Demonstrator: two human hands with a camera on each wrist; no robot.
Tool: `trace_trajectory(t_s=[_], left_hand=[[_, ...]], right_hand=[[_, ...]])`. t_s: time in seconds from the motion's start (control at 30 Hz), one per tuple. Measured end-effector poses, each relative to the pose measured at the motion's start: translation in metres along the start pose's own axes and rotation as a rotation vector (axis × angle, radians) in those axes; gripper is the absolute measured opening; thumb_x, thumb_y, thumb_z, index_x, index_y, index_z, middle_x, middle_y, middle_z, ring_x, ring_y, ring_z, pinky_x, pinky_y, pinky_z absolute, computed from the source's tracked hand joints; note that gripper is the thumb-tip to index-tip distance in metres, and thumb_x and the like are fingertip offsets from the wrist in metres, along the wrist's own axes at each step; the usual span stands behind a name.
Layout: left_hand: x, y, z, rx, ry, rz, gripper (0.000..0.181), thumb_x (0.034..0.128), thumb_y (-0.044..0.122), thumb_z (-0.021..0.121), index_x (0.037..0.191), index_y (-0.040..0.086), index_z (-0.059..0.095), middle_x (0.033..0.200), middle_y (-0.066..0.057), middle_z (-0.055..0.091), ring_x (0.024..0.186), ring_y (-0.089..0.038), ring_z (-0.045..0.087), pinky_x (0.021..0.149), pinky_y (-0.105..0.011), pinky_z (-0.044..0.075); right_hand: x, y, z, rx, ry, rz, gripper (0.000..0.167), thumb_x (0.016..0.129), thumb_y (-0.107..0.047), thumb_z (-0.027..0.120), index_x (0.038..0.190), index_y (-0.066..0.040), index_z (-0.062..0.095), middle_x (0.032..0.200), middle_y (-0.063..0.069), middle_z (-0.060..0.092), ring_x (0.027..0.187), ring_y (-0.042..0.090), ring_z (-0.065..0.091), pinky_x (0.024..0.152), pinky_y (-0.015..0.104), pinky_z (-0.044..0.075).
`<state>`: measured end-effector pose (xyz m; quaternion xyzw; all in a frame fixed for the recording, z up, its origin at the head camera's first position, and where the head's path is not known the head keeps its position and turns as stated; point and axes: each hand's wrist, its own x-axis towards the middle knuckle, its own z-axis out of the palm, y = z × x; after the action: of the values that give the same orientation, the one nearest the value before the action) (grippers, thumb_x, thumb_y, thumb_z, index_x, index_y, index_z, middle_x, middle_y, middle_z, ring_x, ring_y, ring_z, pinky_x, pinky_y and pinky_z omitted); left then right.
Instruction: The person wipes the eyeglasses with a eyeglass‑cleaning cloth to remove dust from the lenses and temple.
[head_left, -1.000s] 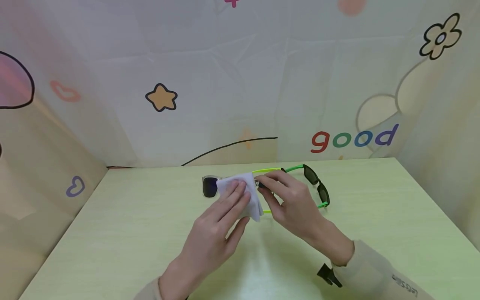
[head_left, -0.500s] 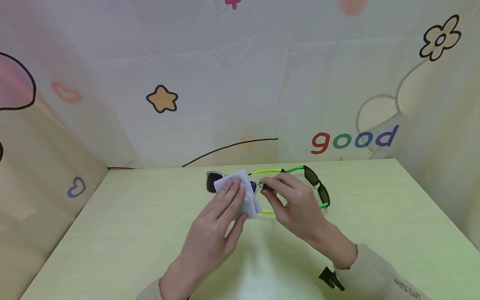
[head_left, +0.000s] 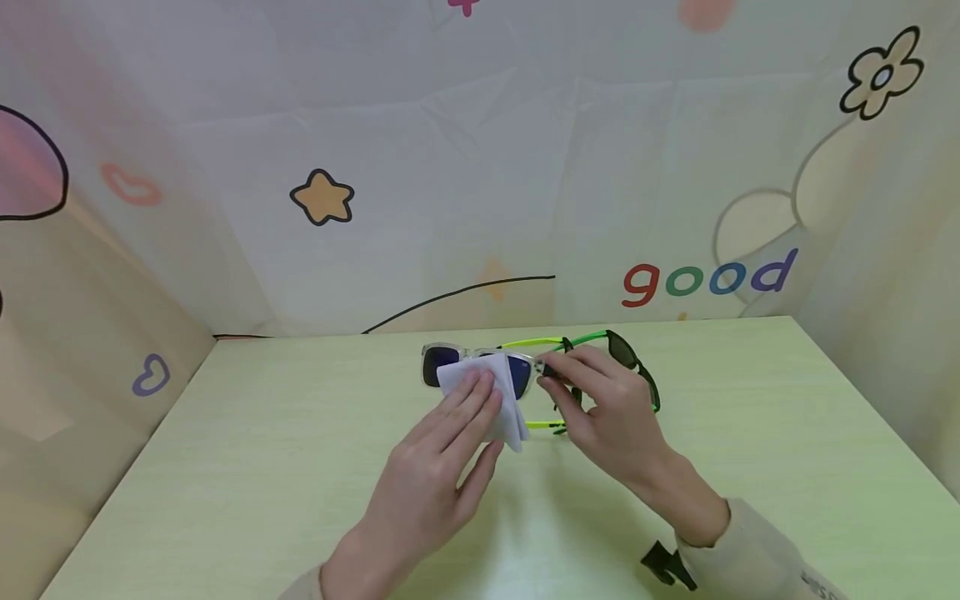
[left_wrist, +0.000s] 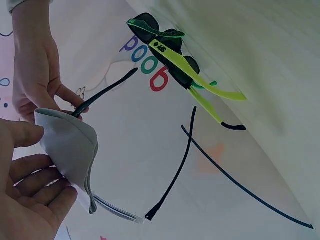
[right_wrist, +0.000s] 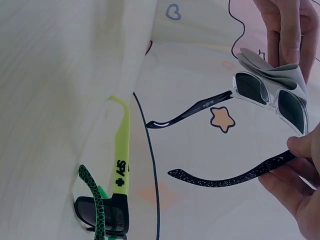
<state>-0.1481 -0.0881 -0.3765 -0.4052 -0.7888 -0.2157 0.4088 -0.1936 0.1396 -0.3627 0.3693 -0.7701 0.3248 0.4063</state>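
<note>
Sunglasses with a clear frame and dark lenses [head_left: 441,365] are held up above the table, their black speckled temples [right_wrist: 220,182] unfolded. My right hand [head_left: 611,408] pinches them near the hinge at the right end, between thumb and fingers. A folded pale grey cloth [head_left: 495,408] lies against the lenses and hides the middle of the frame in the head view. My left hand [head_left: 438,475] holds this cloth, its fingers pressing it to the sunglasses. In the left wrist view, the cloth [left_wrist: 70,142] bulges outward between my left fingers and the frame.
Behind my right hand on the table [head_left: 225,467] lie yellow-green sunglasses [head_left: 528,342] and green sunglasses with dark lenses [head_left: 621,350], partly hidden. A black clip-like piece [head_left: 667,567] sits by my right cuff. A printed curtain [head_left: 450,167] hangs at the back and sides.
My right hand and the clear-framed sunglasses have shifted to the right. The cloth slid a little left, then back right, and more of the right lens shows now.
</note>
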Motion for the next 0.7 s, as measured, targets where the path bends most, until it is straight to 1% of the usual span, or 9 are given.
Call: trace_trajectory(t_s=[0.2,0.4,0.57,0.7], left_hand=[[0.0010,0.0038,0.0020,-0.012,-0.025,0.032,0.043,0.1097,0.023,0.048,0.136,-0.008,0.061,0.142,-0.019,0.059,0.134,-0.032,0.055,0.109,-0.039,0.046],[0.0032,0.0066,0.0033,-0.017,-0.043,0.040,0.042,0.1089,0.022,0.049,0.137,-0.007,0.060,0.144,-0.019,0.057,0.137,-0.032,0.051,0.111,-0.040,0.044],[0.0051,0.0076,0.0053,-0.021,-0.048,0.017,0.043,0.1080,0.021,0.053,0.139,-0.007,0.058,0.147,-0.019,0.054,0.139,-0.032,0.049,0.113,-0.040,0.042],[0.0048,0.0075,0.0059,-0.028,-0.063,-0.026,0.045,0.1088,0.024,0.051,0.141,-0.007,0.057,0.149,-0.020,0.053,0.141,-0.032,0.047,0.114,-0.040,0.040]], right_hand=[[-0.0025,-0.0008,0.0007,0.033,-0.015,-0.002,0.031,0.076,0.012,0.083,0.104,0.001,0.076,0.091,0.006,0.069,0.074,0.017,0.062,0.059,0.023,0.051],[-0.0042,-0.0021,0.0025,0.088,-0.055,0.007,0.029,0.077,0.013,0.081,0.104,0.003,0.076,0.091,0.007,0.068,0.074,0.018,0.061,0.062,0.022,0.050],[-0.0051,-0.0023,0.0029,0.087,-0.056,-0.002,0.029,0.076,0.014,0.081,0.103,0.004,0.076,0.090,0.007,0.068,0.072,0.017,0.060,0.060,0.021,0.050],[-0.0052,-0.0023,0.0027,0.090,-0.052,-0.006,0.029,0.076,0.015,0.080,0.103,0.003,0.076,0.090,0.007,0.068,0.072,0.017,0.060,0.060,0.022,0.049]])
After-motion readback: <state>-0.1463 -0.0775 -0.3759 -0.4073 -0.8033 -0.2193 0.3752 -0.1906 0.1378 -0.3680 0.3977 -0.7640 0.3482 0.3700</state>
